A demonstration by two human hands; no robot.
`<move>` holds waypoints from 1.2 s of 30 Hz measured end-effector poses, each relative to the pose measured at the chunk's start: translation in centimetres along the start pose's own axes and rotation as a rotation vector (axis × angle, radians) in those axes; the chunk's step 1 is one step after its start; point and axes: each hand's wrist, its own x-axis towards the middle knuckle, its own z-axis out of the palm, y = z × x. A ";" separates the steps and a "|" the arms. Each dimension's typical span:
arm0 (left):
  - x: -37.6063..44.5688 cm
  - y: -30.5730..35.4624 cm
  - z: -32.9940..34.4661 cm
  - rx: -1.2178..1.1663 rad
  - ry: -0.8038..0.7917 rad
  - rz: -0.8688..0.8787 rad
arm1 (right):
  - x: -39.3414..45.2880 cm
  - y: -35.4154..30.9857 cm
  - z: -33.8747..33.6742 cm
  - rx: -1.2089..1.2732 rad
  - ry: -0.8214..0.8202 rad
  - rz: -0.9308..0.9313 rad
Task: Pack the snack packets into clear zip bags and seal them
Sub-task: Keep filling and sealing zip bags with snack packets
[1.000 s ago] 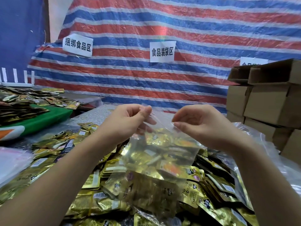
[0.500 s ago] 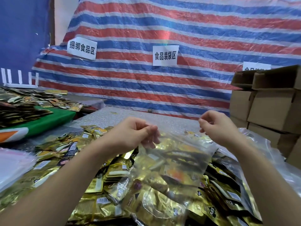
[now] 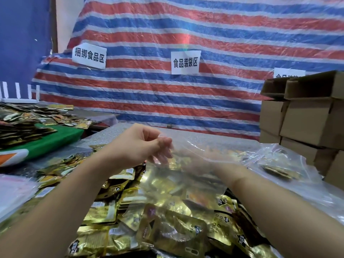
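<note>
Pinching the clear zip bag (image 3: 188, 164) rim, left hand (image 3: 137, 146) keeps it raised above the gold snack packets (image 3: 167, 229), likely to hold its mouth open. Right hand (image 3: 201, 164) sits behind the film, blurred; grip unclear.

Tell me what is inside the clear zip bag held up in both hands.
The clear plastic zip bag holds several gold foil snack packets, blurred through the film. The right hand shows only dimly behind the plastic, so its grip cannot be seen; the left hand pinches the bag's top edge.
</note>
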 end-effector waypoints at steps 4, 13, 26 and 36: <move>-0.2 0.1 -0.3 0.022 -0.004 0.005 | 2.7 0.2 2.3 -0.038 0.056 -0.014; -0.1 -0.1 -0.6 0.064 0.004 -0.011 | 2.8 -0.6 3.2 0.009 0.093 -0.118; 0.1 -0.1 -0.4 0.042 0.005 0.014 | 2.2 0.4 1.7 -0.403 0.078 -0.301; -0.1 -0.1 -0.4 0.047 0.008 0.006 | 1.2 -0.6 2.1 -0.276 0.075 -0.212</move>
